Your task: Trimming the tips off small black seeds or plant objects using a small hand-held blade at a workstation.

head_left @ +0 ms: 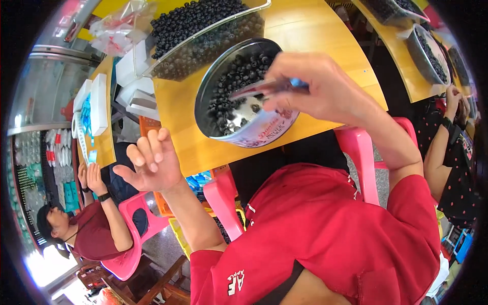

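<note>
A round tub [254, 129] with a printed white outer wall stands near the table edge, with blueberries [244, 73] over part of its pale bottom. Over the tub's right rim, my right hand [310, 84] is closed around a slim, tong-like tool [259, 89] with a blue part near the grip. Its tip points left into the tub, above the berries; blur hides whether it pinches one. My left hand [155, 160] is raised left of the tub, beside the table edge, palm up with fingers apart and nothing in it.
Behind the tub stands a clear bin [203, 46] heaped with blueberries. White boxes [134, 96] and a plastic bag [122, 30] are to its left. One person [96, 229] sits at the left; another person's hands [455, 101] work by a second tub [429, 56] at the right.
</note>
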`<state>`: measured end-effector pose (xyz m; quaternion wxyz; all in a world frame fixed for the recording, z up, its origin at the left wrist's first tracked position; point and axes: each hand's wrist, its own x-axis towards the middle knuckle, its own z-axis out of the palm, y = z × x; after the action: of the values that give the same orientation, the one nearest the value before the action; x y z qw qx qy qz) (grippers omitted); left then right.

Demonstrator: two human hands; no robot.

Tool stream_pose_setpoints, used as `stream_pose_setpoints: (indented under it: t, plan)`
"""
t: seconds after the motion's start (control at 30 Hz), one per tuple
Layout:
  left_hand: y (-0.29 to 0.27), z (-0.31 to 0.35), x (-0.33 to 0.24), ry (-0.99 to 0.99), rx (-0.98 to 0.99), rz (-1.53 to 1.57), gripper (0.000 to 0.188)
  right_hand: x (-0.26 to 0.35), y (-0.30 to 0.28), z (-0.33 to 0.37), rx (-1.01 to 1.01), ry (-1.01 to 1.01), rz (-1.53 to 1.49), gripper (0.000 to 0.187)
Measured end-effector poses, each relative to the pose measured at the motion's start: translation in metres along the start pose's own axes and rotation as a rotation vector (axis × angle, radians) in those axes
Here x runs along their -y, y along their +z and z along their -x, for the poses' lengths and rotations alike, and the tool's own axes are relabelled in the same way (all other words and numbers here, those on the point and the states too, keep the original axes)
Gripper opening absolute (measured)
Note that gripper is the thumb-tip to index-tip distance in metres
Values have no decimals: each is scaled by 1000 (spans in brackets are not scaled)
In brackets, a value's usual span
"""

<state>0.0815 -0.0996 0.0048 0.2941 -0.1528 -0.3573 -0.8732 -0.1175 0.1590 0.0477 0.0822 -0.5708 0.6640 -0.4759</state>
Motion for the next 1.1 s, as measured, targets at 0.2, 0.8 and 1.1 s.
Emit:
stream_pose_setpoints:
  t: [0.2, 0.8, 1.1]
  plan:
    - [11, 3, 9, -107, 85, -585, 54, -30, 9, 38, 43, 86, -1, 24]
    - [33, -67, 129, -431, 927, -1842, 13, -52, 7, 54, -230, 263, -312, 17]
    - [56, -63, 114, -545, 327, -1171, 26, -22, 4, 32, -379, 556, -545, 21]
